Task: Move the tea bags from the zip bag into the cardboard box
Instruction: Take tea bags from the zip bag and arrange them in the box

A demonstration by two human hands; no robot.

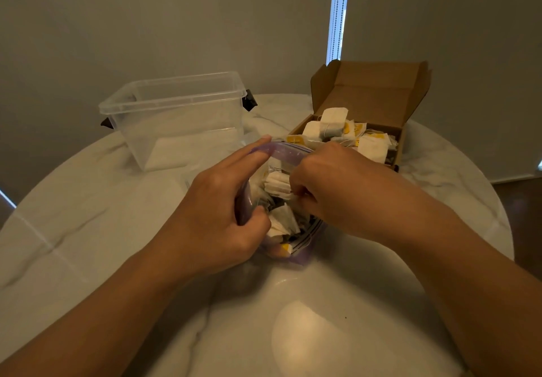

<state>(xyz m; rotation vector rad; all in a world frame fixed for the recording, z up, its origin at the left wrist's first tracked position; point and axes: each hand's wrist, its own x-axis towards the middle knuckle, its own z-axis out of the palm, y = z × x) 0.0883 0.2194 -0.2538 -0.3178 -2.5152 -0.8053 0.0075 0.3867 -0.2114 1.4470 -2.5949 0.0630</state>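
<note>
White marble table (88, 230), dim room, a strip of daylight showing between the drawn blinds (338, 10): you stood over the zip bag (289, 153), which sat mouth-up on the tabletop directly in front of you, between your two hands.

Your left hand (223, 209) held the bag's purple rim, the forefinger laid along its far edge and the thumb pressed on its near edge, keeping the mouth spread. Your right hand (331, 189) was down in that opening, fingers curled among the tea bags (278, 183). Whether they had closed on one could not be made out, since the fingertips were hidden.

The cardboard box (375, 89) lay ahead and to your right, just beyond the bag, its lid flap standing up at the far side and its near edge close behind your right knuckles. A heap (331, 124) of white bags with yellow tags was already in it, rising above its walls.

The right hand was plainly the nearer one to the box, so the carry looked to be a short lift up, forward and to the right. With the box that full, anything set on top looked liable to slide off.

A clear plastic bin (176, 112) stood on the far left of the table, well away from the box.
</note>
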